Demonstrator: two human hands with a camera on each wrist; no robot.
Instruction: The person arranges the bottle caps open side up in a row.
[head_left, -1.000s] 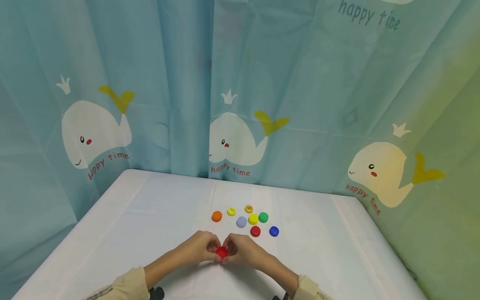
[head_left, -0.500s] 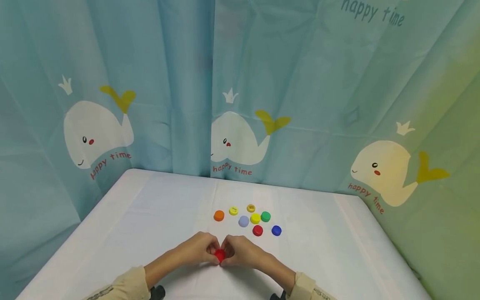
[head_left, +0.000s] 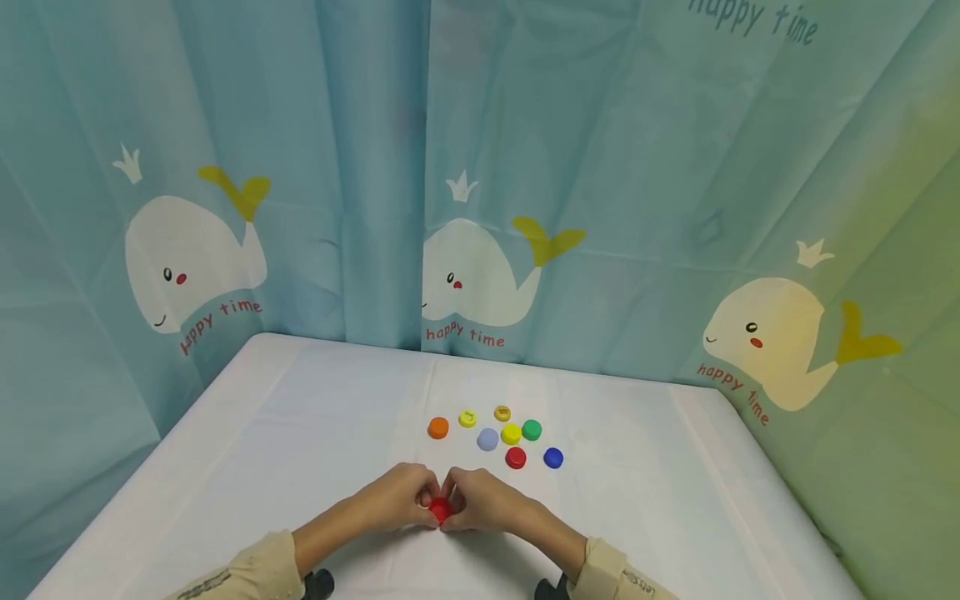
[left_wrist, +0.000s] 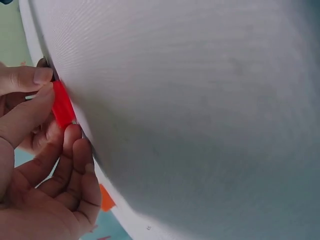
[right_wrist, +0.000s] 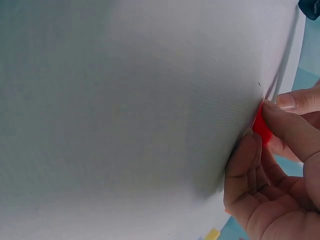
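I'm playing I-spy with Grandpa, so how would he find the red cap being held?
At the white table, the left grip and right grip face each other. The red cap is pinched between them; the other red cap lies loose farther away.

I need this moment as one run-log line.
left hand: pinches round red plastic cap; right hand: pinches same cap; beyond: eight round caps, mixed colours, on white table
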